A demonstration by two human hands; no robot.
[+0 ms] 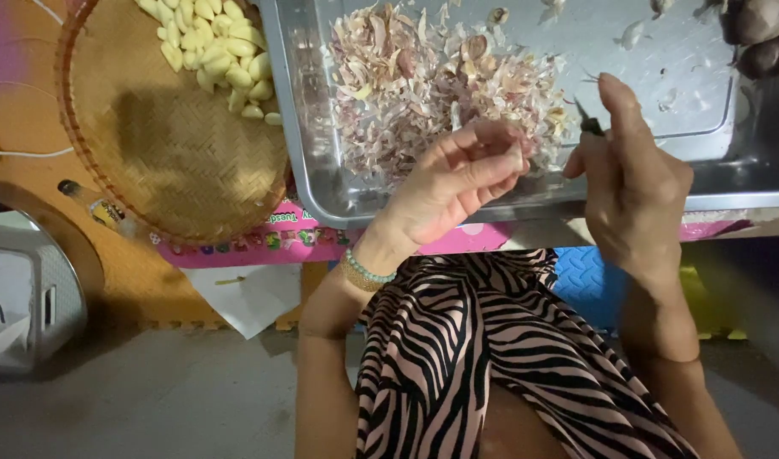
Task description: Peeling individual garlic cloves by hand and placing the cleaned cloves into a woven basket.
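My left hand [457, 183] hovers over the near rim of a metal tray [309, 144], its fingers pinched on a small garlic clove [515, 151]. My right hand [632, 174] is just to the right, gripping a small knife [589, 121] whose dark tip points up toward the left hand. A heap of pinkish garlic skins [423, 85] fills the tray behind both hands. Peeled yellow-white cloves [215, 47] lie piled in a round woven bamboo basket [164, 144] at the left.
Unpeeled garlic bulbs [755, 30] sit in the tray's far right corner. A pink mat [262, 242] lies under tray and basket. A white paper [249, 297], a small bottle [96, 204], a white mesh bin [28, 289] and a blue foam mat [589, 285] lie around my zebra-striped lap.
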